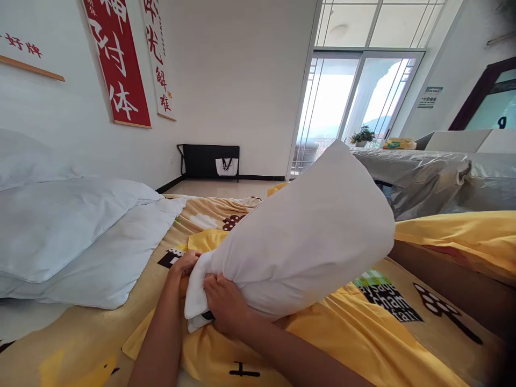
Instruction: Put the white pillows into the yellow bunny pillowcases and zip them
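A plump white pillow (306,236) tilts up to the right in front of me, over yellow fabric (342,333). My right hand (226,303) is closed, its fingers gathering the cloth near the pillow's lower left end. On the far side of that same end, my left hand (188,263) grips the pillow, its fingers partly hidden behind the white cloth. A small dark patch shows at the lower edge beside my right hand. The yellow fabric lies bunched beneath the pillow and both forearms.
More white pillows (72,236) are stacked at left on the patterned bedspread (403,279). A leg (447,279) in yellow clothing rests at right. Beyond stand a plastic-covered table (427,166) with a potted plant (363,135), and a black folded panel (201,161) against the wall.
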`<state>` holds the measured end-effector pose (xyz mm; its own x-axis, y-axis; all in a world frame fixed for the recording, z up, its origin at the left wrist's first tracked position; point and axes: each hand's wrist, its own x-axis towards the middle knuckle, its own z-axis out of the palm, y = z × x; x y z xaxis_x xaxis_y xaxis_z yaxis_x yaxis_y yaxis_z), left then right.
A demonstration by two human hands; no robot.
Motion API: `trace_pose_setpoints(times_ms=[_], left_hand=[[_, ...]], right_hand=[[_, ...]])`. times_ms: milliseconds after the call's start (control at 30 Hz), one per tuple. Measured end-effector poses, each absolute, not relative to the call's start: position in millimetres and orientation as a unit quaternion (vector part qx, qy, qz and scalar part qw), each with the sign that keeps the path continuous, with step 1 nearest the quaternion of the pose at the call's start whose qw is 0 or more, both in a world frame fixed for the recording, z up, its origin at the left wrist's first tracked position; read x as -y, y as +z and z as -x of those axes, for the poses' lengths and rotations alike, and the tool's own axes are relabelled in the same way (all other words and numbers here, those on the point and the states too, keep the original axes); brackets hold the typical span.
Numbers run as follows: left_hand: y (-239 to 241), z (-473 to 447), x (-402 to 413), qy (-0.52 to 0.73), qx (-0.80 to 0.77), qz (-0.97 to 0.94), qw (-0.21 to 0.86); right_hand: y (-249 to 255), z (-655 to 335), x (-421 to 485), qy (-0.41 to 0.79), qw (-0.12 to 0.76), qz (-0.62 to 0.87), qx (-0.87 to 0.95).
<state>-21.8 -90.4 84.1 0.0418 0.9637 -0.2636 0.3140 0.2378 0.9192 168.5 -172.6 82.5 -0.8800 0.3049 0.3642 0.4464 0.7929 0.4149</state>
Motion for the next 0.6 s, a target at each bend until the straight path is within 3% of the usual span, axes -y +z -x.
trace_pose_setpoints(times_ms=[167, 300, 433, 600], left_hand=[[107, 19, 99, 0.338, -0.603, -0.559, 0.458], [133, 14, 106, 0.381, -0.564, -0.597, 0.425], [155, 9, 110, 0.455, -0.542, -0.61, 0.357], [174, 7, 121, 0.478, -0.554, -0.644, 0.224]], right_hand=[[105, -179, 164, -0.274, 0.169, 0.181, 0.929], [148, -207, 145, -0.259, 0.209, 0.255, 0.908], [214, -249, 124, -0.201, 0.284, 0.317, 0.882], [329, -333, 111, -0.059, 0.447, 0.298, 0.841]])
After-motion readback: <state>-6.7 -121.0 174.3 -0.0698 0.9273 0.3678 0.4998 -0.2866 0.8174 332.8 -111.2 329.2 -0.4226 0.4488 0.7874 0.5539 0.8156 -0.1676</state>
